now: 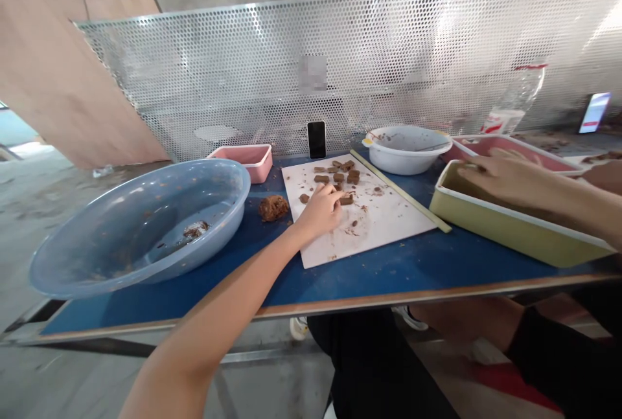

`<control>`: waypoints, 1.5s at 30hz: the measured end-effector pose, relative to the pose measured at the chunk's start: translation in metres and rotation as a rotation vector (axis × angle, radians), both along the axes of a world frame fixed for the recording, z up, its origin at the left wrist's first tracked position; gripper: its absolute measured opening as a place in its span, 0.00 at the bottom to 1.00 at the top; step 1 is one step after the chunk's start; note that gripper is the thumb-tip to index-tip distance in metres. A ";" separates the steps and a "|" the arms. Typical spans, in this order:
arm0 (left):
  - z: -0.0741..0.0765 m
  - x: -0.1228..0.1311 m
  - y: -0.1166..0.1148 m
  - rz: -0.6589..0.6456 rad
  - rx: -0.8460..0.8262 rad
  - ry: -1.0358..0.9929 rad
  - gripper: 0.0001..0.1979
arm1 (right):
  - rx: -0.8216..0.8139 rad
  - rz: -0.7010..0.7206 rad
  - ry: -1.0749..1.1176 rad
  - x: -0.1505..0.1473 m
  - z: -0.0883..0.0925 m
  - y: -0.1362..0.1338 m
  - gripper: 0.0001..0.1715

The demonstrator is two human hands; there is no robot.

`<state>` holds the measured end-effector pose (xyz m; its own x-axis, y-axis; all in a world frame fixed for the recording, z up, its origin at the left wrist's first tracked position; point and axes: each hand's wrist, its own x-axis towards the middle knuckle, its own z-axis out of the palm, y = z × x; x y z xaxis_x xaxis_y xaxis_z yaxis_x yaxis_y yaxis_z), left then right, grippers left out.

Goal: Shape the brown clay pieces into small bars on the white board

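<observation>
My left hand [321, 209] reaches onto a white cutting board [383, 219], its fingers curled and pinched round a small brown piece [346, 199]. Several more brown pieces [341, 175] lie in a cluster at the board's far side, with crumbs around them. My right hand [500, 177] hovers over the far left corner of a yellow-green tray [505, 228] with its fingers pressed together; what they hold is hidden. A brown lump [273, 207] sits on the blue table [389, 270] just left of the board.
A large blue basin [146, 225] fills the table's left side. Behind are a pink tub [247, 161], an upright phone [316, 139], a white bowl [405, 150], a pink tray [505, 145] and a perforated metal screen [389, 50]. A pale stick [401, 191] lies along the board. Another hand [605, 176] shows far right.
</observation>
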<state>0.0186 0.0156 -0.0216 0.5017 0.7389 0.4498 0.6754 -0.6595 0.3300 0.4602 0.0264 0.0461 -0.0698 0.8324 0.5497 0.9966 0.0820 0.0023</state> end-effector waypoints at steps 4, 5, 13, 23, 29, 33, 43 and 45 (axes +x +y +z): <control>-0.005 0.000 0.002 0.039 0.017 0.032 0.22 | -0.020 0.390 -0.074 -0.075 -0.007 -0.013 0.34; -0.006 -0.001 0.003 0.049 0.020 0.038 0.22 | -0.010 0.493 -0.118 -0.095 -0.010 -0.016 0.32; -0.005 -0.004 0.001 0.132 0.054 0.119 0.21 | 0.017 0.790 -0.125 -0.180 -0.046 0.015 0.24; -0.001 0.008 -0.005 0.128 0.068 0.212 0.17 | -0.351 0.645 0.434 -0.166 -0.102 0.031 0.29; -0.004 0.014 0.000 0.148 0.081 0.253 0.17 | -0.425 0.611 0.430 -0.175 -0.098 0.026 0.29; -0.003 0.017 0.000 0.147 0.098 0.262 0.17 | -0.442 0.572 0.416 -0.184 -0.097 0.023 0.28; -0.003 0.020 0.001 0.105 0.114 0.279 0.18 | -0.507 0.520 0.430 -0.196 -0.086 0.015 0.26; -0.003 0.019 0.001 0.107 0.115 0.282 0.18 | -0.522 0.507 0.421 -0.197 -0.083 0.013 0.26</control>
<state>0.0380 0.0169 -0.0247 0.5407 0.7466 0.3876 0.7972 -0.6019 0.0474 0.2630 0.0392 -0.0368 -0.3792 0.9102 0.1664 0.7481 0.4074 -0.5237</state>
